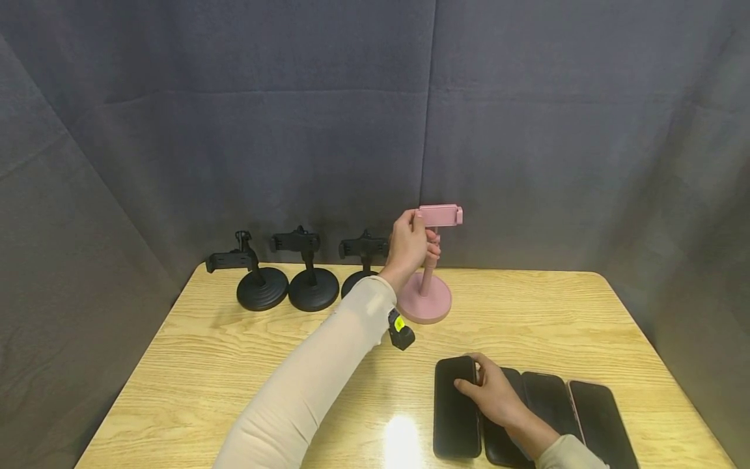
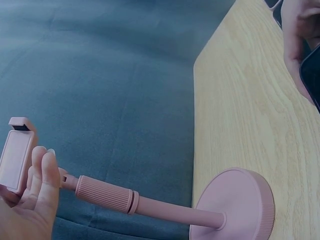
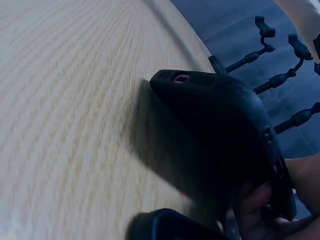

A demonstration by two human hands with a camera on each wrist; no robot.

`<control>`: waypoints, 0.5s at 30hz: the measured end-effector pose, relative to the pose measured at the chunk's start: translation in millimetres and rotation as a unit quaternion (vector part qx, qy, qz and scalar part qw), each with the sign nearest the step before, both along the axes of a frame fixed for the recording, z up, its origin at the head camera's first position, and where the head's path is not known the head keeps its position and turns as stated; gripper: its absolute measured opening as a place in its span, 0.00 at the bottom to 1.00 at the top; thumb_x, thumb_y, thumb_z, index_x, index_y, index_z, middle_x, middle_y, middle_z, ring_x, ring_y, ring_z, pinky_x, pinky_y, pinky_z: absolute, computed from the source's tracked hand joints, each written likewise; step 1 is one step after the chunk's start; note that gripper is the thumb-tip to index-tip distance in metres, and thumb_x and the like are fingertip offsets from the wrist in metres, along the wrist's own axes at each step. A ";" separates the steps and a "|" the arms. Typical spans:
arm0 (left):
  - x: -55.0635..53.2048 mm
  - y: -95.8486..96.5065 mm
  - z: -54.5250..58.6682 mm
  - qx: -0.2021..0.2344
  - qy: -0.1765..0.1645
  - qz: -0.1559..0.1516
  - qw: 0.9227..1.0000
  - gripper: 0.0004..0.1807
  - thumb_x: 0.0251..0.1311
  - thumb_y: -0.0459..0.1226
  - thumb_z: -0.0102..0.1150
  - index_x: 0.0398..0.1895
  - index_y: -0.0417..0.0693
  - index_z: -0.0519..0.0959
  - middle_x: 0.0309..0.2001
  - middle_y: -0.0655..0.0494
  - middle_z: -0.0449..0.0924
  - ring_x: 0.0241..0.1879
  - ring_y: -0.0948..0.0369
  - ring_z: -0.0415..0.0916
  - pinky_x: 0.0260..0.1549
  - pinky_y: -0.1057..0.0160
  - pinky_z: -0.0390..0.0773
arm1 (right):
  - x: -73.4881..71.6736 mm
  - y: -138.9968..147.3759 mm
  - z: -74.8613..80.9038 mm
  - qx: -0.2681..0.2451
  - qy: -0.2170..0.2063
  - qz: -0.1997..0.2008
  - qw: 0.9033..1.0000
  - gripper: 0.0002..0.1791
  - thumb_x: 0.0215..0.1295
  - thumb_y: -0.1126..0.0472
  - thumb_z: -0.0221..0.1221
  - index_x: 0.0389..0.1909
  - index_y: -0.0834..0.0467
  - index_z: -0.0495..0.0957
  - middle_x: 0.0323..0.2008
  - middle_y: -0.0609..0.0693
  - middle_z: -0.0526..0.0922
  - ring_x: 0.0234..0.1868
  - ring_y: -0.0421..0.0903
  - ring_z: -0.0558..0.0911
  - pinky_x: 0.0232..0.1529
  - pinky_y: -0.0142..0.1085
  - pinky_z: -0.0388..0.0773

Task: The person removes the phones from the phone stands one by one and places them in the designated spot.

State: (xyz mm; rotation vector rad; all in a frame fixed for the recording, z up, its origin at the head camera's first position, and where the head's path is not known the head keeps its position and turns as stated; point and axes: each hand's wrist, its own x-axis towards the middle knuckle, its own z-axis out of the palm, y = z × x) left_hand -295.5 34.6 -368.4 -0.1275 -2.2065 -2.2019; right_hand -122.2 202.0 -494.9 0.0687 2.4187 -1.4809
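A pink phone stand [image 1: 430, 309] with a round base stands at the back of the table. My left hand [image 1: 408, 244] holds its clamp [image 1: 441, 215] by the left end, the fingers passing behind it in the left wrist view. At the front right, my right hand [image 1: 495, 395] grips a black smartphone [image 1: 454, 417] by its right edge, thumb over the screen. In the right wrist view this smartphone [image 3: 215, 110] is tilted, its back raised over the wood and casting a shadow. Nothing sits in the pink clamp.
Left of the pink stand are black phone stands [image 1: 313, 290], the nearest partly behind my left sleeve. Several more dark smartphones [image 1: 603, 417] lie side by side under and right of my right hand. Grey curtains [image 1: 293, 130] hang behind the wooden table [image 1: 234, 365].
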 end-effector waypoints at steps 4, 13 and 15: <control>-0.3 0.6 0.0 -0.002 -0.001 0.003 1.000 0.19 0.82 0.43 0.36 0.62 0.42 0.71 0.30 0.49 0.79 0.18 0.64 0.78 0.36 0.44 0.88 | -1.2 2.2 -2.1 -0.022 0.028 0.016 0.999 0.34 0.66 0.66 0.62 0.68 0.73 0.60 0.18 0.45 0.69 0.17 0.37 0.70 0.22 0.27 0.72; -0.1 4.3 1.9 -0.011 0.002 -0.003 1.000 0.19 0.82 0.43 0.36 0.62 0.43 0.70 0.31 0.46 0.80 0.18 0.64 0.78 0.38 0.42 0.87 | -5.0 8.1 -2.4 0.019 0.040 0.014 0.999 0.32 0.64 0.66 0.64 0.66 0.71 0.65 0.18 0.46 0.72 0.12 0.35 0.62 0.15 0.23 0.63; 0.1 4.7 2.2 -0.012 0.003 -0.002 1.000 0.19 0.82 0.43 0.36 0.62 0.43 0.70 0.32 0.46 0.80 0.18 0.64 0.78 0.38 0.42 0.87 | -5.6 8.7 -1.3 0.042 0.047 0.013 0.998 0.32 0.63 0.65 0.66 0.66 0.71 0.67 0.19 0.47 0.73 0.12 0.37 0.65 0.15 0.25 0.66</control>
